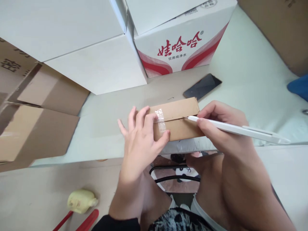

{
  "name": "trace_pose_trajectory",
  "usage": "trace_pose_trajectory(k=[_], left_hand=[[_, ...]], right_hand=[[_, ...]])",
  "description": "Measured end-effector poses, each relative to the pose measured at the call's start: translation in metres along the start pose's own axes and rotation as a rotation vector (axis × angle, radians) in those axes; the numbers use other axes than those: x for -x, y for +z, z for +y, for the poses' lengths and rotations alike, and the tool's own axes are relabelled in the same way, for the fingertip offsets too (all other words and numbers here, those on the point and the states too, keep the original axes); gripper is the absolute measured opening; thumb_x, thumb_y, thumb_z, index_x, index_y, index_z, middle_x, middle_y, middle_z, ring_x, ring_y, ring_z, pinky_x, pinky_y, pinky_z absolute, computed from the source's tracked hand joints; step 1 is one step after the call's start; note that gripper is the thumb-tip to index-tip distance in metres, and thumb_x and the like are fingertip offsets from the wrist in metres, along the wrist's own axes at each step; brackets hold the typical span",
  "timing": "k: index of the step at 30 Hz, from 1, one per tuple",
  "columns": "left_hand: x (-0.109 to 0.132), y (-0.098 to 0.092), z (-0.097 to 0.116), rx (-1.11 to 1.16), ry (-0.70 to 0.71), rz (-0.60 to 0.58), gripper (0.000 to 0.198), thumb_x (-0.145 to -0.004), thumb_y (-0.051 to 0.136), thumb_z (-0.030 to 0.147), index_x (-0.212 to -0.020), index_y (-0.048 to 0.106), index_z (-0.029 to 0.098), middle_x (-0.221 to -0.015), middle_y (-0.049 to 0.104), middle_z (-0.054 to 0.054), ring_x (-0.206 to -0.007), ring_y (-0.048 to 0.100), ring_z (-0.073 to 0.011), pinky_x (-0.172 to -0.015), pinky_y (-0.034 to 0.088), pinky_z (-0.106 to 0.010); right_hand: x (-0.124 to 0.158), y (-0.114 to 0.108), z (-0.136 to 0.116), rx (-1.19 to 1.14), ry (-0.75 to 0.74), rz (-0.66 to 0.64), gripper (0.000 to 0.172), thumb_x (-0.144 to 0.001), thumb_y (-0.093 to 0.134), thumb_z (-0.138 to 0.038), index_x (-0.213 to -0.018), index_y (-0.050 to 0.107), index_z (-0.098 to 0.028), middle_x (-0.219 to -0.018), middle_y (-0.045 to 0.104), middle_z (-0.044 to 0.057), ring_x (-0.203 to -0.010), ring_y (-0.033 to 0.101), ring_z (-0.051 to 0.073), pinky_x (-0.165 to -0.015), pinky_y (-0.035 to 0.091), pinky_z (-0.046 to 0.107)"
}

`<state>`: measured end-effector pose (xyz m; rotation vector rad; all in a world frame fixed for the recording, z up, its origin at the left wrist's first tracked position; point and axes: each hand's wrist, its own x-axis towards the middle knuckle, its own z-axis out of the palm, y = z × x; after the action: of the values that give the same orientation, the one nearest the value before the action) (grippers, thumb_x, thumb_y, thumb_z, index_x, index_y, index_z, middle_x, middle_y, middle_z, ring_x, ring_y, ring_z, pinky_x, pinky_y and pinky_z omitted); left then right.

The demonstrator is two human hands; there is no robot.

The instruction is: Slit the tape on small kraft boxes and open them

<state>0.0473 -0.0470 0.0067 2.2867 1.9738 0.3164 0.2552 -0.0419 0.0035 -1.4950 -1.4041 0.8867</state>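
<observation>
A small brown cardboard box [179,118] lies at the near edge of a pale surface, with clear tape [160,120] across its top seam. My left hand [141,136] grips the box's left end, thumb on the near side and fingers over the top. In my right hand [223,128] is a long white pen-like tool [240,130], held in a pinch. Its tip touches the seam at the box's right part.
A black phone [202,86] lies behind the box. White cartons [183,41] with red lettering stand at the back. Flattened brown cardboard [36,128] lies left. A yellow object [80,200] and red handles [81,221] are on the floor, near my knees.
</observation>
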Motion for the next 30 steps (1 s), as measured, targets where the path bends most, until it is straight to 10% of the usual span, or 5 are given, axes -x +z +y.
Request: trace_pose_trajectory(k=[6,30], left_hand=[[-0.001,0.000,-0.004,0.110,-0.024,0.024,0.043,-0.087,0.066,0.052,-0.116,0.056,0.021,-0.148,0.055,-0.016,-0.147,0.041,-0.0408,-0.111,0.046,-0.060],[0.001,0.001,-0.005,0.104,-0.002,-0.010,0.043,-0.086,0.065,0.046,-0.121,0.056,0.022,-0.152,0.052,-0.016,-0.150,0.037,-0.0413,-0.116,0.040,-0.064]], right_hand=[[0.005,0.002,-0.012,-0.046,-0.116,-0.153,0.013,-0.082,0.070,-0.030,-0.076,0.062,-0.021,-0.058,0.059,-0.003,-0.050,0.052,0.010,-0.046,0.038,0.024],[0.007,0.027,-0.015,0.127,-0.222,-0.287,0.020,-0.087,0.068,-0.035,-0.096,0.079,-0.021,-0.074,0.078,0.001,-0.058,0.066,0.011,-0.057,0.043,0.022]])
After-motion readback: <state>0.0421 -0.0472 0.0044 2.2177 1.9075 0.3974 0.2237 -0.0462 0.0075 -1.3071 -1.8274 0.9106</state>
